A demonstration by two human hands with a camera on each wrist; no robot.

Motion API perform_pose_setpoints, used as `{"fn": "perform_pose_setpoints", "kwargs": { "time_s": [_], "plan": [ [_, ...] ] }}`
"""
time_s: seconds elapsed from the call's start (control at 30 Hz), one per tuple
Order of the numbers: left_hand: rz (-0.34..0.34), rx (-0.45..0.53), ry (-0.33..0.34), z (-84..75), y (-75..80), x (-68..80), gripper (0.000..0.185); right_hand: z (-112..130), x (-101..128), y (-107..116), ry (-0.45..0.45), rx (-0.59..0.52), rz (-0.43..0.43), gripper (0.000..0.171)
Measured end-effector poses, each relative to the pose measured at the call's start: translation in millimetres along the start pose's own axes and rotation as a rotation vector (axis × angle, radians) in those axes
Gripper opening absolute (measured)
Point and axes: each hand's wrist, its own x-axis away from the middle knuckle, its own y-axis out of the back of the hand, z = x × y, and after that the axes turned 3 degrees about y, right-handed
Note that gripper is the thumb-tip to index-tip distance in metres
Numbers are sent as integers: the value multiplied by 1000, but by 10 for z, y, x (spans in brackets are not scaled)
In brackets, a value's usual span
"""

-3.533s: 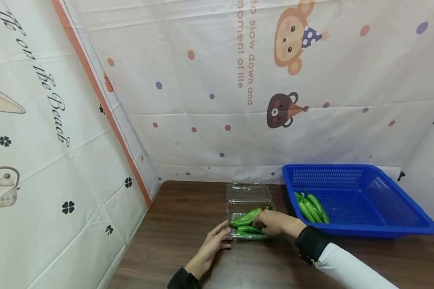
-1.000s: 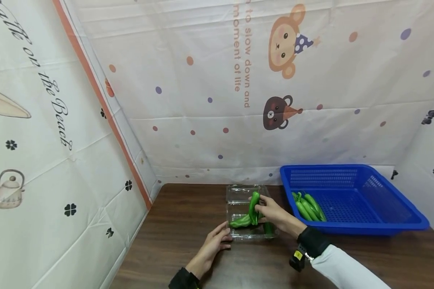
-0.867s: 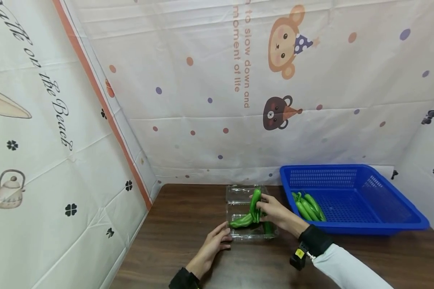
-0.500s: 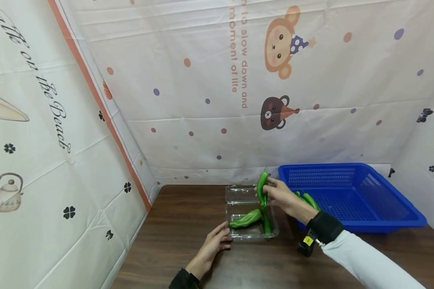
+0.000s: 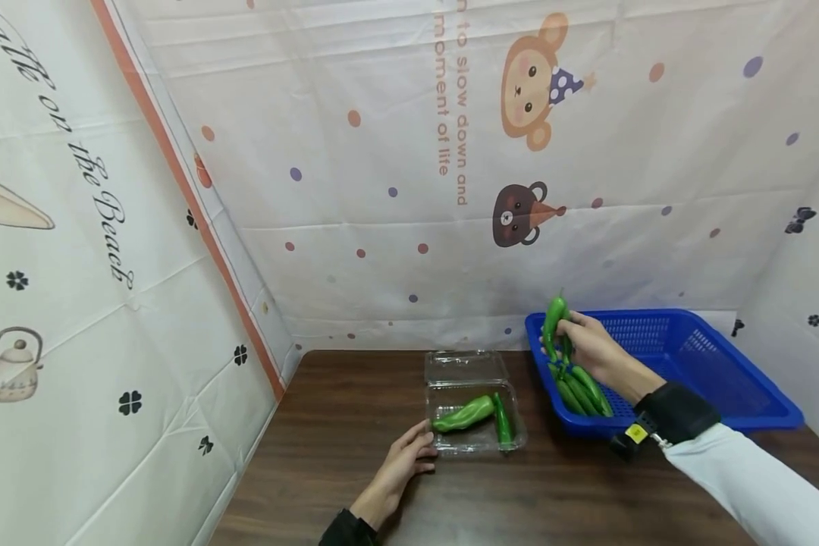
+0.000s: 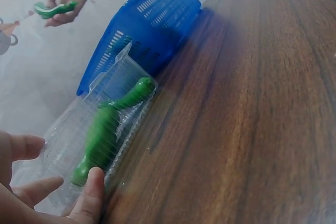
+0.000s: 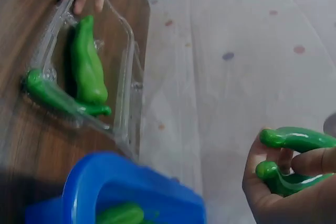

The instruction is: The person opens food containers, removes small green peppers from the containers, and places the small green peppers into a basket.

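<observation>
My right hand (image 5: pixel 590 345) holds two green peppers (image 5: pixel 554 326) over the left end of the blue basket; both show side by side between fingers and thumb in the right wrist view. On the table, a clear plastic clamshell box (image 5: pixel 474 451) lies with its lid folded back. Inside it are a broad, light green pepper (image 5: pixel 465 415) and a slimmer, darker one (image 5: pixel 503 425) along the right wall. My left hand (image 5: pixel 394 472) touches the box's left edge with extended fingers. From the left wrist view, its fingertips (image 6: pixel 94 182) are right at the box's corner.
The blue perforated basket (image 5: pixel 682 426) stands to the right of the box, with several green peppers (image 5: pixel 583 393) at its left end. A printed white cloth (image 5: pixel 382 280) hangs behind and beside the brown wooden table (image 5: pixel 341 425).
My right hand was reaching into the box. It has lifted the two peppers out and carried them right, over the basket. My left hand has stayed at the box's edge.
</observation>
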Motion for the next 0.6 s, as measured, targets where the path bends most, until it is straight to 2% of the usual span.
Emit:
{"fn": "perform_pose_setpoints", "kwargs": {
  "time_s": [0.1,0.27,0.43,0.6],
  "plan": [
    [3,-3,1,17,7,-5,64,-55,9,129,-30,-44,-20,67],
    [4,-8,5,16,11,-27,63,-123,18,336,-76,-51,-51,68],
    [-3,1,-8,-1,9,-17,64,-255,-13,503,-108,12,-69,68],
    [-8,0,-12,-7,14,-21,63,-391,-48,657,-159,65,-49,67]
  ]
}}
